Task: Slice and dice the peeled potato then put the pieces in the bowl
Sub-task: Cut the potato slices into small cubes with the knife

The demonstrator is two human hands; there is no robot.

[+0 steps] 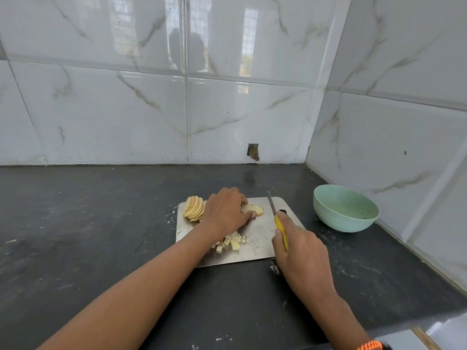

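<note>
Dark stone counter (88,223) under white marbled wall tiles (113,109) — that is where we are working, on a metal cutting board (255,253) in the corner.

We have the potato slices (254,209) in hand lying flat at the far middle of the board, a small stack whose long axis runs left to right, its rounded end pointing right toward the knife. Our left hand (226,210) covers the left part of it, fingers curled down and the thumb against its near edge, pinning it in place. Behind that hand's left side a fanned row of slices (194,207) stands on edge, uncut. Nearer us, a heap of diced pieces (232,242) sits on the board.

Our right hand (300,251) is wrapped round the yellow handle of the knife (278,218), forefinger along the top; the blade points away from us, just right of the stack and not yet in it.

We judge slicing done and dicing under way — a small share is cubed, and most slices wait. The green bowl (346,210), off to the right of the board, looks empty, so all the transfer is left.
</note>
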